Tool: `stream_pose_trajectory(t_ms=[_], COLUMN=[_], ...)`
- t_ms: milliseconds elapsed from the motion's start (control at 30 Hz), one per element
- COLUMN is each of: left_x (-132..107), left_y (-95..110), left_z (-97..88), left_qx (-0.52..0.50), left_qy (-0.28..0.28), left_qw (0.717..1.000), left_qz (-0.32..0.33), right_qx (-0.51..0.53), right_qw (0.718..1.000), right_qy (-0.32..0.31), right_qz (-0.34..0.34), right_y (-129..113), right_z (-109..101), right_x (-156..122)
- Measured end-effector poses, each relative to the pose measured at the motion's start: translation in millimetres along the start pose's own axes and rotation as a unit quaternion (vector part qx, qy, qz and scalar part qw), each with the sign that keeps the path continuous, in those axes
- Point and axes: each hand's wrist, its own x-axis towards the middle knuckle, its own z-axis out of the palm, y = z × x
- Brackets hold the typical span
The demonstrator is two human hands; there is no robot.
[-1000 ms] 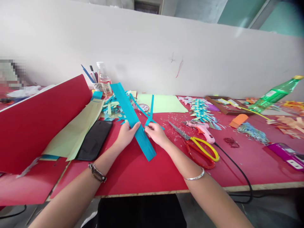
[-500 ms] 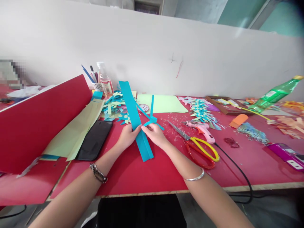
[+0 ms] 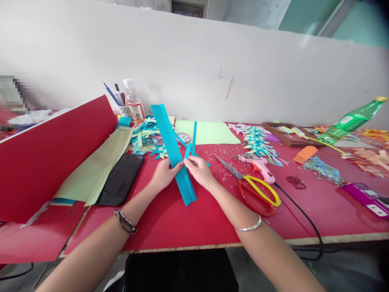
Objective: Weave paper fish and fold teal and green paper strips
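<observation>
A long blue paper strip [image 3: 171,141] is folded lengthwise and stands tilted over the red table [image 3: 188,219], its near end resting on the surface. My left hand [image 3: 162,175] pinches it from the left side. My right hand [image 3: 199,171] pinches it from the right, fingertips meeting the left hand's at the fold. Thin blue strips [image 3: 193,140] cross just behind my right hand. Both wrists wear bracelets.
Yellow-handled scissors [image 3: 253,188] and a pink glue gun [image 3: 259,164] with its black cord lie right of my hands. A black phone [image 3: 120,178], pale green sheets and a raised red sheet [image 3: 51,154] are at left. Woven paper pieces, a pen cup, a small bottle and a green bottle [image 3: 352,119] line the back.
The blue strip has been folded narrower along its length, and it has swung more upright. My two hands have drawn closer together on it.
</observation>
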Motion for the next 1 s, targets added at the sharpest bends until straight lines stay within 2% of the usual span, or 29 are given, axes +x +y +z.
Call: stream_pose_trajectory(t_ms=[367,500,567,700,833,1000], left_x=[-0.8,-1.2,-1.3,-0.6,-0.6,-1.8], left_y=[2.1,0.3,-1.0,-1.9,2.0,6.0], left_z=[-0.2,2.4,2.9,1.1,-0.6,0.3], left_qx=[-0.055,-0.084,-0.081,-0.053,-0.048,-0.034], left_qy=[0.035,-0.029,-0.040,-0.001,0.012,0.059], left_qw=[0.998,0.995,0.995,0.998,0.998,0.998], left_qz=[-0.019,-0.047,-0.049,-0.035,-0.030,-0.016], right_qx=[0.012,0.016,0.019,0.023,0.034,0.046], right_qw=[1.000,0.999,0.999,1.000,0.999,0.998], right_qy=[-0.011,0.013,0.020,-0.001,-0.023,-0.022], right_qz=[0.025,0.027,0.025,0.017,0.020,0.026], right_y=[3.9,2.8,1.9,0.5,0.4,1.6], right_z=[-1.4,-1.4,-1.1,0.1,0.3,-0.1], right_x=[2.0,1.1,0.8,0.4,0.2,1.0])
